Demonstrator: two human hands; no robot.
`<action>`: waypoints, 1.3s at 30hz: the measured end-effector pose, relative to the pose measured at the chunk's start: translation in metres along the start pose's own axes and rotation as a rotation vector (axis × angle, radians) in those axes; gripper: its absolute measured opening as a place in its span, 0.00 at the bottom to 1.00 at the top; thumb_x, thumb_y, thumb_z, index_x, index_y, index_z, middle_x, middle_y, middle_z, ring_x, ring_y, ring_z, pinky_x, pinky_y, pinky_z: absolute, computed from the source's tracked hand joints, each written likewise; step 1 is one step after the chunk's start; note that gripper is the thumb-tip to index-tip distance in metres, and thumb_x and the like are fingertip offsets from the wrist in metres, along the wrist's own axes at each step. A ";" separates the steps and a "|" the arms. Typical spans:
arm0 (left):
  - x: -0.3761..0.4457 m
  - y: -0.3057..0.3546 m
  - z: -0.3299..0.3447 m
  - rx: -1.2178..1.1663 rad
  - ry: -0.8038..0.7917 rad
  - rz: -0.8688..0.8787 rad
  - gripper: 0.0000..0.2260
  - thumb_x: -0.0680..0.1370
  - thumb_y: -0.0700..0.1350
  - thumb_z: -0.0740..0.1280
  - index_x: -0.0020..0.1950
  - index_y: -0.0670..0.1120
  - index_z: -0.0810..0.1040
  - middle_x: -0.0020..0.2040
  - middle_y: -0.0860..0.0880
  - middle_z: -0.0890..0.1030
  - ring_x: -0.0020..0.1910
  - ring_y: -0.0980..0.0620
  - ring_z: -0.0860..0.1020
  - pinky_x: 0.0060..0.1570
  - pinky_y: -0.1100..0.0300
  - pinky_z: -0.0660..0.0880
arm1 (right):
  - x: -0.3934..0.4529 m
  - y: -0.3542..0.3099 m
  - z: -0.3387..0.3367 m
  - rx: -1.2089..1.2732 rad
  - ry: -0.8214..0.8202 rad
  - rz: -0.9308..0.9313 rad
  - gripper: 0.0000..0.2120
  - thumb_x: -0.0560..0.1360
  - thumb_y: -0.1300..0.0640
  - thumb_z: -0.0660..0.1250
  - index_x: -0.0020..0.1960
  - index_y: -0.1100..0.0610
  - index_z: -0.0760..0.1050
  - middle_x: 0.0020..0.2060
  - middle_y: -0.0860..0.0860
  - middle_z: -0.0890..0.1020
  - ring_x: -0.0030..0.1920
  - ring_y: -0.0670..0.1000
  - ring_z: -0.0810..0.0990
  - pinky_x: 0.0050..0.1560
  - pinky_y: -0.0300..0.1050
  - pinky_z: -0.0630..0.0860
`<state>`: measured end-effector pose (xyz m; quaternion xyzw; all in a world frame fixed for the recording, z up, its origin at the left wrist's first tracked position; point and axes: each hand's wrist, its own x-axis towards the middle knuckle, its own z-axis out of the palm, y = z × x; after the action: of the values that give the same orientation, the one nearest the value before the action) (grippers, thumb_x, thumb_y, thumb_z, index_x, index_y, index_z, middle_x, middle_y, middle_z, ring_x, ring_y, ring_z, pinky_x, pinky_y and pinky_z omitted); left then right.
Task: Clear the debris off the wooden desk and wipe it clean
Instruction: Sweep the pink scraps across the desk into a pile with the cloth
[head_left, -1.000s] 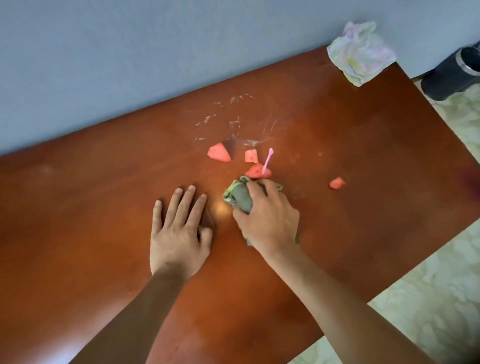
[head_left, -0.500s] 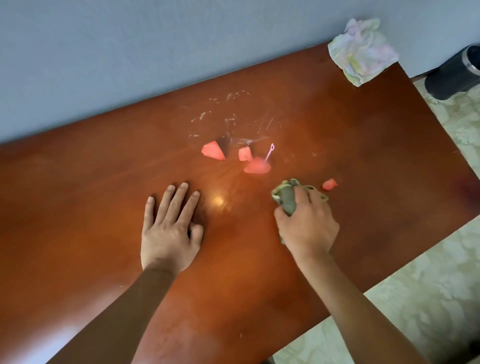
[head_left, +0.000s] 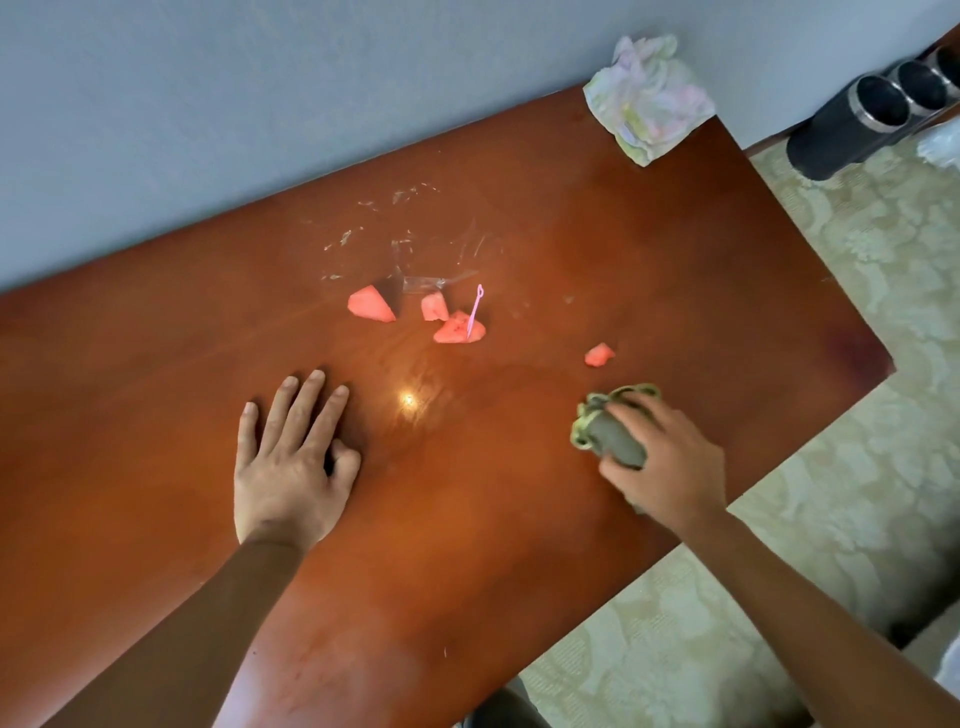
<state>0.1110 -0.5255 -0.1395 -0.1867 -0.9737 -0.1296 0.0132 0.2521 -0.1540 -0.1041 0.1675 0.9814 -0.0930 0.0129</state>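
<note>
even, soft daylight, fairly bright. a small glare spot sits on the glossy desk (head_left: 649, 249) just right of the left hand's fingers (head_left: 304, 405), with a paler sheen toward the near edge. shadows under both hands are faint. the desk edges bow slightly, probably wide-angle distortion. the frame looks mildly soft overall.

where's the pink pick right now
In the head view the pink pick stands stuck in the middle watermelon piece, near the desk's centre, between the left hand and the wall.
</note>
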 end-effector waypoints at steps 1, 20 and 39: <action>0.000 0.000 0.001 0.001 -0.002 -0.002 0.27 0.79 0.49 0.56 0.78 0.49 0.73 0.81 0.48 0.66 0.82 0.48 0.59 0.81 0.39 0.53 | 0.003 0.010 -0.003 0.008 0.005 0.079 0.26 0.67 0.44 0.78 0.64 0.44 0.80 0.63 0.42 0.79 0.54 0.52 0.81 0.45 0.46 0.80; -0.001 0.000 0.004 0.008 0.057 0.011 0.26 0.79 0.48 0.56 0.77 0.48 0.74 0.80 0.47 0.68 0.82 0.47 0.61 0.80 0.39 0.55 | 0.020 -0.088 0.020 0.015 0.105 0.102 0.25 0.68 0.44 0.72 0.64 0.46 0.78 0.61 0.47 0.80 0.50 0.57 0.78 0.39 0.45 0.74; -0.002 -0.005 0.010 -0.094 0.114 -0.020 0.23 0.80 0.46 0.59 0.72 0.39 0.76 0.78 0.40 0.70 0.80 0.41 0.65 0.79 0.38 0.59 | 0.047 -0.201 0.038 0.112 -0.003 -0.380 0.29 0.67 0.43 0.75 0.66 0.48 0.76 0.61 0.47 0.78 0.50 0.51 0.79 0.39 0.48 0.80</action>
<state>0.1117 -0.5282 -0.1506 -0.1695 -0.9661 -0.1858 0.0585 0.1409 -0.3324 -0.1087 -0.0202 0.9886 -0.1485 -0.0129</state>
